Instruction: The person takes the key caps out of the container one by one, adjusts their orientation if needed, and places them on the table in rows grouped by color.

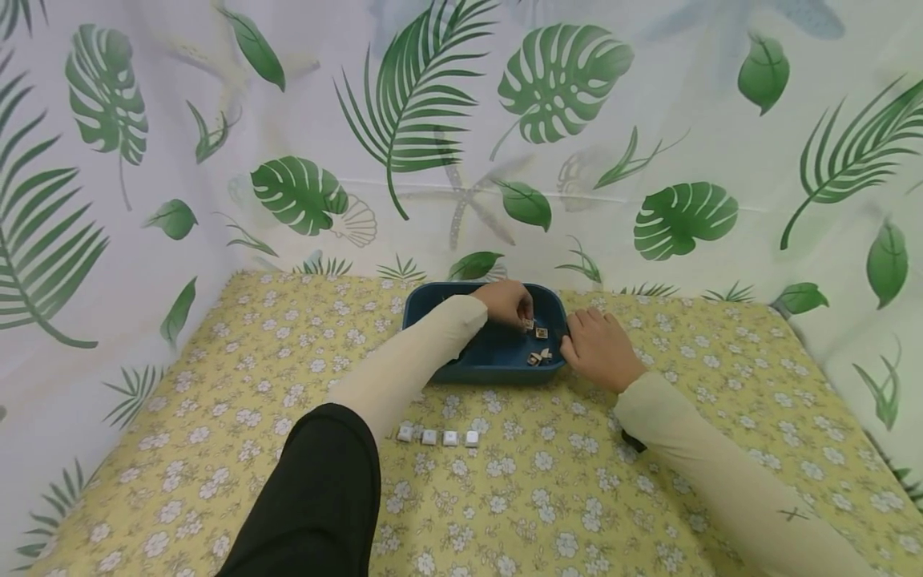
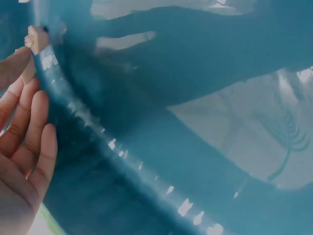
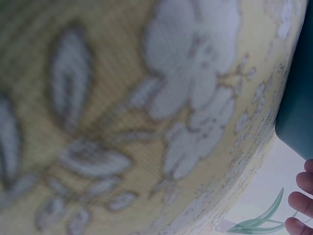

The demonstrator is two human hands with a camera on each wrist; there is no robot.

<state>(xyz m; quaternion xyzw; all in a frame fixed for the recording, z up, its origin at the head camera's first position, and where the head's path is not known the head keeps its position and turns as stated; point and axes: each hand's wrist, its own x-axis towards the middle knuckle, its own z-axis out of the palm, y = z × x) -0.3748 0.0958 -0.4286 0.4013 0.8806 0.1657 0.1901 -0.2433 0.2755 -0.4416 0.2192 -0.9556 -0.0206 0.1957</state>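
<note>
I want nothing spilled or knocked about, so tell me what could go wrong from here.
The small wooden piece pinched in the left hand could slip and drop among the loose pieces in the blue tray. The left sleeve, close to the row of white blocks in the head view, might sweep them out of line. The tray could shift if the right hand, at its right end, pushes it.

White leaf-print backdrop (image 1: 461, 112) behind a yellow tablecloth (image 1: 534, 497) with white flowers
</note>
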